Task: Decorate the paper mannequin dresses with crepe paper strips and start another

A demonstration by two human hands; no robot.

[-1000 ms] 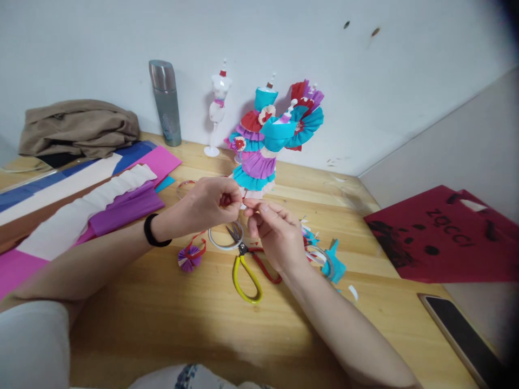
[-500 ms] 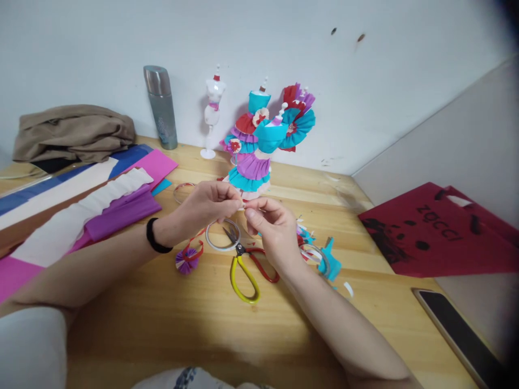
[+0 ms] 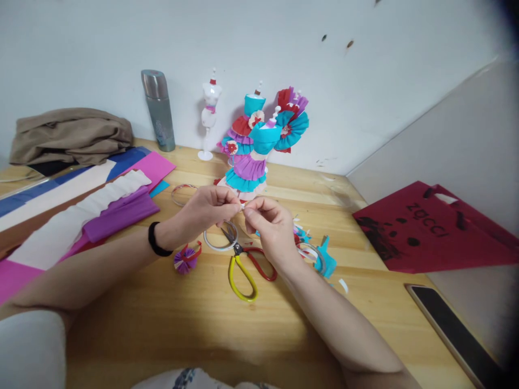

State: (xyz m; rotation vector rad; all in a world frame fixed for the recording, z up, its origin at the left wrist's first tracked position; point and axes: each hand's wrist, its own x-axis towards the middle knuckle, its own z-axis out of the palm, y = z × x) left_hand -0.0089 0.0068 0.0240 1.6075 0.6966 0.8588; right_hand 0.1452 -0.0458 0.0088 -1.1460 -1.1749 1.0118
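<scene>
My left hand (image 3: 213, 207) and my right hand (image 3: 270, 224) meet above the table, fingertips pinched close together on a tiny pale piece (image 3: 243, 206) too small to make out. Below them lie scissors (image 3: 238, 249) with one yellow and one red handle, blades slightly apart, their tips over a white tape ring (image 3: 207, 237). A purple pleated rosette (image 3: 185, 260) with a red strip sits left of the scissors. Just behind my hands stands a small dress form (image 3: 250, 167) in turquoise and purple pleated paper.
Two more decorated forms (image 3: 245, 127) (image 3: 292, 124) and a bare white form (image 3: 210, 100) stand by the wall. Around are a bottle (image 3: 160, 116), brown cloth (image 3: 73, 135), coloured paper (image 3: 121, 213), turquoise scraps (image 3: 326, 259), a red bag (image 3: 433, 232) and a phone (image 3: 450, 329).
The view has shifted slightly, so most objects appear a little further left. My hands keep their pinch, and the pale piece between them shows slightly more.
</scene>
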